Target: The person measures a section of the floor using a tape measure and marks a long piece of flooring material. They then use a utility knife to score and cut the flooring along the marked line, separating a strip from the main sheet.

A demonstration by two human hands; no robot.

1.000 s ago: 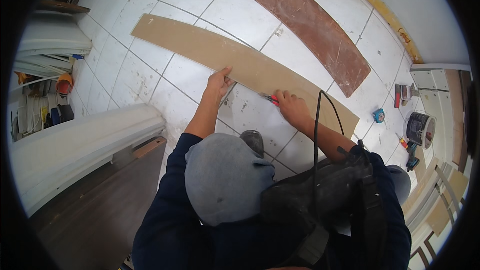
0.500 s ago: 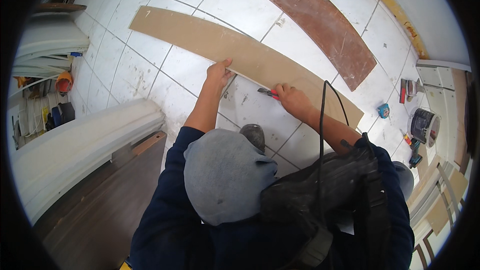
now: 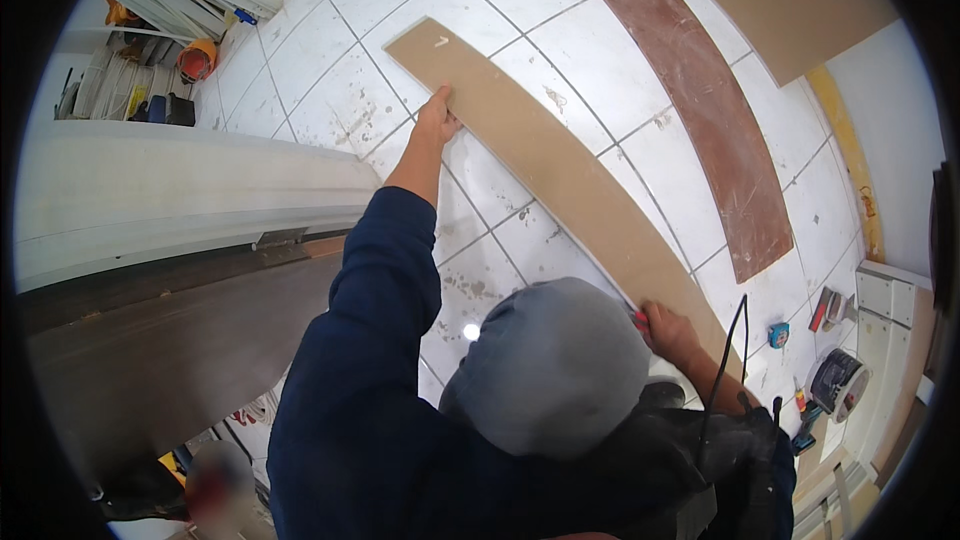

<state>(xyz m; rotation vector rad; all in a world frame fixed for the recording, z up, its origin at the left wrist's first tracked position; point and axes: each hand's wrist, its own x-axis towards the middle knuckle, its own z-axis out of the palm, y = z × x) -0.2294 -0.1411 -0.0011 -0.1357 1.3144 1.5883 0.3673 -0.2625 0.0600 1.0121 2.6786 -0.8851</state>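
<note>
- Since the earlier frames, your left hand (image 3: 437, 116) has moved far out along the long tan board (image 3: 560, 180), from the middle toward the far end, and your arm is now fully stretched.
- Your left hand lies on the near edge of the board, fingers over its face; it presses or grips that edge, probably to keep the strip from shifting.
- Your right hand (image 3: 668, 332) sits at the board's near end, closed around a small red tool (image 3: 638, 318). Its tip is hidden, so you cannot tell what kind it is.
- With 1 hand at each end, you steady the whole strip while the tool works along its edge.
- The board lies flat on the white tiled floor (image 3: 330, 90), running diagonally away from you.
- A second, reddish-brown strip (image 3: 700, 100) lies well apart to the right, roughly parallel.
- A black cable (image 3: 728, 340) crosses your right forearm.
- A round power tool (image 3: 835, 385) and a small blue tape measure (image 3: 778, 335) lie on the floor to the right, beside the white cabinet (image 3: 890, 300).
</note>
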